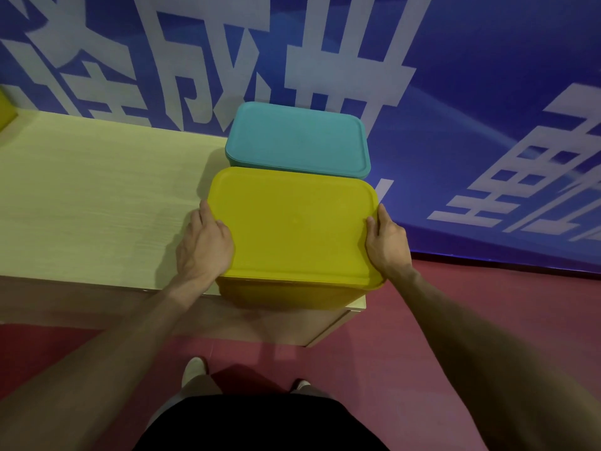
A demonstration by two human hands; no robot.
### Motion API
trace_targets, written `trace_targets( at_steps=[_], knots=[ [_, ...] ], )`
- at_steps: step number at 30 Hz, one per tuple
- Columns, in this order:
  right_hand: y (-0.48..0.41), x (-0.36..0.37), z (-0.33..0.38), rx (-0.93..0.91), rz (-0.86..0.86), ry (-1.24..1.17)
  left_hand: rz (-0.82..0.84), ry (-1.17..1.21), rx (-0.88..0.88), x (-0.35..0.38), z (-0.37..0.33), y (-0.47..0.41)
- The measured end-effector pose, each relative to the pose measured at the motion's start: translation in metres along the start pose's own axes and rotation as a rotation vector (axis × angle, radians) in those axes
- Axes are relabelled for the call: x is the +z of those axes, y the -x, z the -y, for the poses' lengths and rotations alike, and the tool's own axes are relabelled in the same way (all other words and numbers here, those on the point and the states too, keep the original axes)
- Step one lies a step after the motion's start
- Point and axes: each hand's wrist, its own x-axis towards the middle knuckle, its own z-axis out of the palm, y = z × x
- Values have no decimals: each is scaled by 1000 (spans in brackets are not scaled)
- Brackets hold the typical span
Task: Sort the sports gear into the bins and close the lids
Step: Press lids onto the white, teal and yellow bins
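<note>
From the head camera: a person's left hand (205, 244) and right hand (387, 244) grasp opposite ends of the yellow lid (292, 222), thumbs on top and fingers wrapped over the rim. The lid sits on the yellow bin (283, 294) at the bench's (97, 190) front right corner. The lidded teal bin (296, 138) stands just behind, at the back right corner.
</note>
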Motion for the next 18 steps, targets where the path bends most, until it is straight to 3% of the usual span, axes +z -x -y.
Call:
trace_targets(
  at_steps=[8, 18],
  knots=[
    [0, -13, -2, 100, 102, -91, 52, 45, 16, -3, 1, -1],
    [11, -9, -4, 58, 41, -111, 50, -19, 44, -6, -3, 1]
  ],
)
